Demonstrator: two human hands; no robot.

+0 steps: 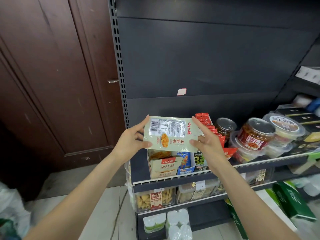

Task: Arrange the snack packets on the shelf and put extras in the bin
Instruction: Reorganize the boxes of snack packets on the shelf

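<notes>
**Both hands hold packet above its box**

Pinched at either short edge, a flat pale-green plastic snack packet (170,134) with barcode and orange noodle picture is held by the left hand (133,141) and right hand (207,141), above an open cream cardboard display box (161,168) at the dark metal shelf (173,181) front. Slotting it well likely means turning it upright, aligning edges with the packets already inside, then lowering gently.

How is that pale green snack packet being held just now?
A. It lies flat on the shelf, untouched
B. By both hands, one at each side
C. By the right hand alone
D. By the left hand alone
B: the left hand pinches the left edge of the snack packet and the right hand pinches its right edge, above the shelf.
</notes>
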